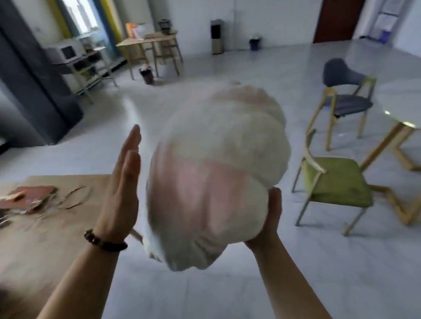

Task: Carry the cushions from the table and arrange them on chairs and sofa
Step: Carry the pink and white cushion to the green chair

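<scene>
Over the flat brown wooden surface [55, 224] at 8 o'clock, the left hand [122, 191] stands flat, fingers [132, 143] straight and empty, beside the puffy, rounded white-and-pink cushion [216, 172] held mid-air, which the right hand [267, 223] cups from its 4 o'clock, near a green padded chair [337, 183].

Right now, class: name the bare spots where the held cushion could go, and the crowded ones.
Bare: the green chair seat, the dark chair seat behind it, the wooden table near the left hand. Crowded: its left end, under reddish scraps.
</scene>
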`<state>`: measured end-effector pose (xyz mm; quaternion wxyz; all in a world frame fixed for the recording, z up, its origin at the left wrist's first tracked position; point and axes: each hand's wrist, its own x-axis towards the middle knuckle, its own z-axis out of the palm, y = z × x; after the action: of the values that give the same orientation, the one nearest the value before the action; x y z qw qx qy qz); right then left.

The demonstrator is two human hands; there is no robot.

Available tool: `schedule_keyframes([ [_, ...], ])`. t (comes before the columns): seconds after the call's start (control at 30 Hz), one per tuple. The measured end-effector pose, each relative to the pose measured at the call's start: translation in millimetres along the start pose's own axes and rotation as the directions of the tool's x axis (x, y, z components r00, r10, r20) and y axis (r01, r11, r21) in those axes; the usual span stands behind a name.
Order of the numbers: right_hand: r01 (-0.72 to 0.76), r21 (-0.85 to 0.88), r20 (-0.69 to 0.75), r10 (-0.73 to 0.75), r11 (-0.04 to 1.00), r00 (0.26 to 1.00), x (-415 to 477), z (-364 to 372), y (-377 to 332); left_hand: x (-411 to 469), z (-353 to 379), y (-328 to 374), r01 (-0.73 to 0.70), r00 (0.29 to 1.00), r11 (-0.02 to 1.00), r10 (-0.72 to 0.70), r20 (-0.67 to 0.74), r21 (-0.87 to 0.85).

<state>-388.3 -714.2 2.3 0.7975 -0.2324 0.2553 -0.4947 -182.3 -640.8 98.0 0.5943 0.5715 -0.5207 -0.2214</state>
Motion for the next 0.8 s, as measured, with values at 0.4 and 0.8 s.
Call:
schedule_keyframes([
  [0.4,0.086,-0.17,-0.388,-0.147,0.982,0.91,126.5,-181.3,-155.5,132.7,282.4,-100.4,0.496,0.868,0.792,-0.45,0.209,-0.355],
  [0.8,0.115,0.01,-0.726,-0.072,0.993,0.684,286.2,-296.9,-280.6,326.9,534.6,-180.4,0.683,0.702,0.636,-0.438,0.561,-0.359],
])
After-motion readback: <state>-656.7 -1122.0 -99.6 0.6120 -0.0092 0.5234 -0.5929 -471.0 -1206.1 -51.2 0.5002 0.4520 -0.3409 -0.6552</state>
